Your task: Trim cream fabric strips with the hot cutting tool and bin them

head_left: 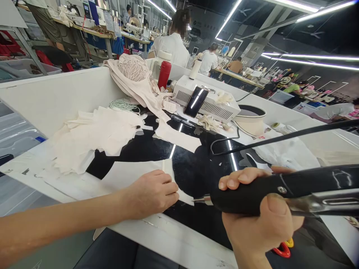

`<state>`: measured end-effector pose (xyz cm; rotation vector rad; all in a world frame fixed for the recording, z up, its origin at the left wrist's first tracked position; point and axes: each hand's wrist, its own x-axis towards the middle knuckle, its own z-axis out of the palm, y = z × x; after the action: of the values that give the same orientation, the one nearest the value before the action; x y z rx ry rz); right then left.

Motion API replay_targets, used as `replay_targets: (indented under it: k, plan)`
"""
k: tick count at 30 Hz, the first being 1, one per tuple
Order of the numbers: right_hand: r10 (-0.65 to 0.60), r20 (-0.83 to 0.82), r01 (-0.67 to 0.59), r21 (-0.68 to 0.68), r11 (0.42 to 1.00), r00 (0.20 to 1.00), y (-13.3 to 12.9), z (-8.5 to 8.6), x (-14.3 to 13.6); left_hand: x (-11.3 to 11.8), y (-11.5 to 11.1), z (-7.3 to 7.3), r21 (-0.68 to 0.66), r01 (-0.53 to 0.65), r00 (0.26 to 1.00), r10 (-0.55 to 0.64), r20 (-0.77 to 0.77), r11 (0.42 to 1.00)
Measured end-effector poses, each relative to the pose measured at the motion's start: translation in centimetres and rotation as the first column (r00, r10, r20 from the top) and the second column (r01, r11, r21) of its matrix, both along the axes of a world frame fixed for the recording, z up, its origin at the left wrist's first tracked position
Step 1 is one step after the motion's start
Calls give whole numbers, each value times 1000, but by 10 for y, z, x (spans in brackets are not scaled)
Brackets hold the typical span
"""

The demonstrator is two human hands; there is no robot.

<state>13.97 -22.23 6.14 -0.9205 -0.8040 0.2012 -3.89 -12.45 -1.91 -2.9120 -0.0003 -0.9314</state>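
Note:
My right hand (pixel 258 220) is wrapped round a black handheld tool (pixel 249 192) with a metal lever and a cord. Its thin metal tip touches or nearly touches the right end of a white fabric piece (pixel 131 172) on the black glossy surface. My left hand (pixel 153 194) rests on that fabric with curled fingers, close to a narrow cream strip (pixel 168 168); what its fingertips grip is hidden. Another cut piece (pixel 179 136) lies farther back, and a pile of cream pieces (pixel 92 132) spreads out at the left.
Behind are a phone (pixel 195 101) leaning on a white vented box (pixel 207 95), a red bottle (pixel 164 74), beige garments (pixel 134 82) and a round container (pixel 251 119). Red-handled scissors (pixel 282 251) lie at lower right. The tool's cord (pixel 280 138) crosses the right side. People sit beyond the low partition.

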Motion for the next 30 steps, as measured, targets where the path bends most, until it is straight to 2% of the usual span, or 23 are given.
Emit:
replay_targets:
  k: [7, 15, 30]
  plan:
    - [54, -7, -54, 11, 998, 999, 15, -1, -10, 1, -8, 0, 4, -17, 1000, 17, 23, 1000]
    - [66, -16, -66, -3, 998, 998, 9, -1, -11, 5, -19, 3, 2, -30, 999, 30, 12, 1000]
    - [12, -3, -12, -7, 1000, 1000, 6, -3, -4, 0, -11, 1, -10, -16, 1000, 17, 9, 1000]
